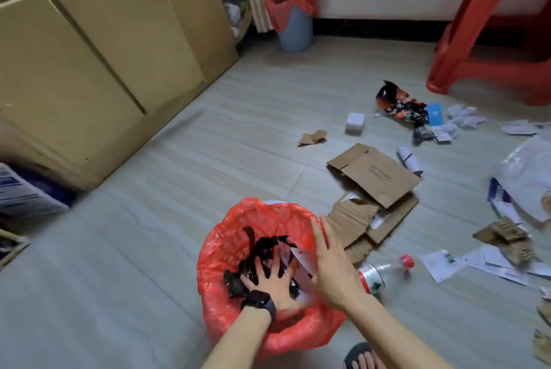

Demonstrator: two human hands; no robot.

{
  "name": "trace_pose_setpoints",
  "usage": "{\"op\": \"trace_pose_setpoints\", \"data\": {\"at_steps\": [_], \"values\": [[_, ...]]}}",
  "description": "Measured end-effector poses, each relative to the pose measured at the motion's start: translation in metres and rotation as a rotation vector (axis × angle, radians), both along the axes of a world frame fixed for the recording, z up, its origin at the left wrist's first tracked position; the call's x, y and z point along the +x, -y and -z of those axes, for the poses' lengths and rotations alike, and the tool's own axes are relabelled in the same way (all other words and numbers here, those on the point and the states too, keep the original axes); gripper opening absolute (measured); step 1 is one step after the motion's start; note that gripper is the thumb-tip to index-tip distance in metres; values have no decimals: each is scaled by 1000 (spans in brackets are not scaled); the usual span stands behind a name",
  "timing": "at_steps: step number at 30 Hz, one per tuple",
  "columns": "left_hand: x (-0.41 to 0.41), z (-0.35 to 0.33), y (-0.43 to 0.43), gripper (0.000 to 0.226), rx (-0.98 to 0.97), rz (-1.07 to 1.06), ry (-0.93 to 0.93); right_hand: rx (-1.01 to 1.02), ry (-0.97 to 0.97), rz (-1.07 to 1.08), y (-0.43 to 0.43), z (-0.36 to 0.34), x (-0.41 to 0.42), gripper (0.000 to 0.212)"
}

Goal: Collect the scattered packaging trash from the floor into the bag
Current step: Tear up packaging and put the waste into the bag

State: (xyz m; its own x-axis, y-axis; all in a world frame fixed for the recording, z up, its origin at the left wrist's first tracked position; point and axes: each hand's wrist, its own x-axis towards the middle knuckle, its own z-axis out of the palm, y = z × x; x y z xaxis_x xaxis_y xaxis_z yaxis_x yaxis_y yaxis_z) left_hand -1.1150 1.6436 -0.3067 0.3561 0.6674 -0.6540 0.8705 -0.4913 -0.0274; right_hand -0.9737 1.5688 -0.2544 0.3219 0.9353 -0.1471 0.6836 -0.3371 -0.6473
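Presses crinkly black wrapper (253,252) down inside floppy red plastic bag (214,249) at six o'clock with left hand (275,283), fingers spread wide. Lays right hand (331,267) flat at bag's three o'clock rim, fingers straight, together. Leaves flat brown cardboard box (378,180) at two o'clock.

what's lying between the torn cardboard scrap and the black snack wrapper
A small white cube-shaped box sits between the scrap and the wrapper, touching neither, in the head view.

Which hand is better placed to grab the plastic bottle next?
Probably right: the right hand sits open at the rim of the red bag, nearest the plastic bottle, while the left hand presses on trash inside it.
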Motion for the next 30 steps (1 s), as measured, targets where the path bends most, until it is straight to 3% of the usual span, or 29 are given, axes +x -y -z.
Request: {"op": "trace_pose_setpoints", "data": {"at_steps": [5,9,11,15,19,25,28,30], "values": [[6,22,-28,107,7,60,-80,47,-150,56,0,0,-1,94],[0,60,-34,122,100,-89,-91,55,-184,76,3,12,2,102],[1,62,-30,115,153,-97,-48,48,-200,86,3,17,3,103],[5,48,-33,101,42,51,-52,22,-218,104,-1,19,4,106],[-7,23,-41,113,16,105,104,-17,-219,133,-1,18,6,111],[-20,-35,-48,107,-36,119,148,-124,-185,89,-2,6,7,91],[-13,-67,-43,93,-13,111,209,-207,-145,28,-1,-9,14,82],[1,-93,-38,71,24,157,257,-206,-89,12,4,-26,22,75]]}}
